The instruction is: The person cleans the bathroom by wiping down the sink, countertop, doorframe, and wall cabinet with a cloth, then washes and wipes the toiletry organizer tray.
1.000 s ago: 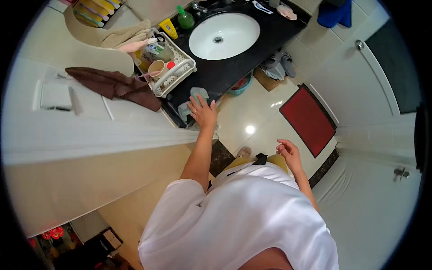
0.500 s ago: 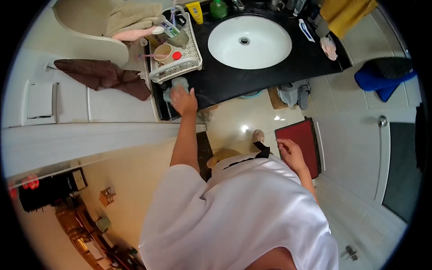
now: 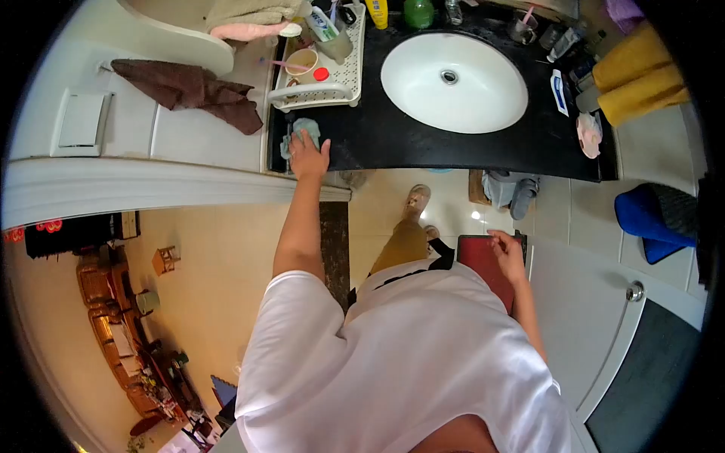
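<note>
My left hand presses a pale green cloth onto the left front corner of the black countertop. Its fingers lie spread over the cloth, which is bunched beyond the fingertips. Just behind the cloth stands a white basket with a cup, a toothpaste tube and a red-capped item in it. My right hand hangs in the air at my right side above the red mat, fingers loosely bent and apart, holding nothing.
A white sink is set into the counter. Toothpaste and a pink item lie right of it. A brown cloth hangs on the left wall, yellow towels at the right. A white door stands at the right.
The view has turned, and counter and sink now appear straighter and farther right. My left hand is still on the cloth, near the counter's left corner. My right hand remains raised at my side.
</note>
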The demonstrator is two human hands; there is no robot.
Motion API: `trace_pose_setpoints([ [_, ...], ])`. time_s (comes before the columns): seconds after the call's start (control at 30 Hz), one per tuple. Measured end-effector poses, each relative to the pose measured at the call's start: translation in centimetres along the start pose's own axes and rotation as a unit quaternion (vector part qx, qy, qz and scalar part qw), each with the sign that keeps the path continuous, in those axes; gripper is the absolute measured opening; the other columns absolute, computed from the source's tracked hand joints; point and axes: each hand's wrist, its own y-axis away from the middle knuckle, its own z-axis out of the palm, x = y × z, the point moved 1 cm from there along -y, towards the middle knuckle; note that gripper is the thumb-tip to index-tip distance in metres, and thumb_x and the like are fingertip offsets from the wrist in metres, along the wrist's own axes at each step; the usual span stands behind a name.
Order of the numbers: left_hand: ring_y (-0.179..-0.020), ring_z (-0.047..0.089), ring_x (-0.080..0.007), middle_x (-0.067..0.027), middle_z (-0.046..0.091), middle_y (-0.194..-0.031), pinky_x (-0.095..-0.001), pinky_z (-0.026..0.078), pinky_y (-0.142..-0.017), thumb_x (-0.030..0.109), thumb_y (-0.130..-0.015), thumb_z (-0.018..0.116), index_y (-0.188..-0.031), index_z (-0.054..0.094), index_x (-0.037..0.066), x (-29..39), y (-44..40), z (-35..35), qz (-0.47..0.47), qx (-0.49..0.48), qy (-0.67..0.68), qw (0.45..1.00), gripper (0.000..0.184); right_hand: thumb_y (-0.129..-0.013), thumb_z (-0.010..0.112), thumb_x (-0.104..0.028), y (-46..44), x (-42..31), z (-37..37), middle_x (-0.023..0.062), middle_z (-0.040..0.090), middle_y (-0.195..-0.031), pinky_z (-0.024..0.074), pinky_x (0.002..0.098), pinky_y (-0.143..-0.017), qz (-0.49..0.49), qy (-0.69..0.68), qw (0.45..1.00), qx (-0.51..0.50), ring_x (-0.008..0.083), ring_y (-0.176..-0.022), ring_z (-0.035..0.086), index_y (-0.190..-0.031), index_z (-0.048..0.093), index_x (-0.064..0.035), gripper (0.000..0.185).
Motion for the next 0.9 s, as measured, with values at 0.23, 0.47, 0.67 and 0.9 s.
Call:
trace_pose_setpoints([
  [0.23, -0.134, 0.032, -0.0409, -0.0210, 0.031, -0.148, -0.0508, 0.035, -0.105, 0.051, -0.095, 0.047, -0.149, 0.028, 0.009, 1.7, 3.4, 2.5, 0.126, 0.115, 0.005, 0.985, 0.071, -0.082, 0.062, -0.001, -10.8, -5.3, -3.0, 0.0128, 0.062, -0.105, 0.0479, 0.0324, -0.079, -0.155, 0.121, 0.975, 0.100, 0.0242, -0.092, 0.060, -0.113, 0.065, -0.0084, 0.031],
  [0.47, -0.134, 0.032, -0.0417, -0.0211, 0.034, -0.145, -0.0508, 0.037, -0.103, 0.044, -0.091, 0.055, -0.144, 0.036, 0.007, 3.2, 4.7, 1.8, 0.101, 0.133, 0.037, 0.985, 0.067, -0.086, 0.064, -0.017, -20.3, -4.7, -7.6, 0.0156, 0.051, -0.125, 0.0354, 0.0400, -0.103, -0.164, 0.202, 0.914, 0.310, 0.0333, -0.118, 0.046, -0.125, 0.059, -0.0106, 0.040],
  [0.67, -0.130, 0.036, -0.0427, -0.0228, 0.037, -0.143, -0.0495, 0.037, -0.103, 0.046, -0.096, 0.047, -0.145, 0.034, 0.007, -0.5, -1.8, 1.8, 0.070, 0.131, 0.009, 0.989, 0.064, -0.087, 0.062, -0.038, -25.0, -3.1, -7.6, 0.0196, 0.044, -0.135, 0.0336, 0.0423, -0.106, -0.064, 0.281, 0.887, 0.362, 0.0368, -0.123, 0.042, -0.132, 0.053, -0.0096, 0.054],
  [0.9, -0.135, 0.031, -0.0418, -0.0196, 0.036, -0.145, -0.0512, 0.038, -0.101, 0.039, -0.091, 0.057, -0.143, 0.038, 0.009, 5.0, 5.2, 2.3, 0.144, 0.130, 0.018, 0.981, 0.063, -0.089, 0.056, -0.043, -25.0, -5.4, -4.8, 0.0147, 0.042, -0.139, 0.0315, 0.0485, -0.106, 0.001, 0.342, 0.866, 0.364, 0.0344, -0.129, 0.037, -0.135, 0.047, -0.0111, 0.057],
])
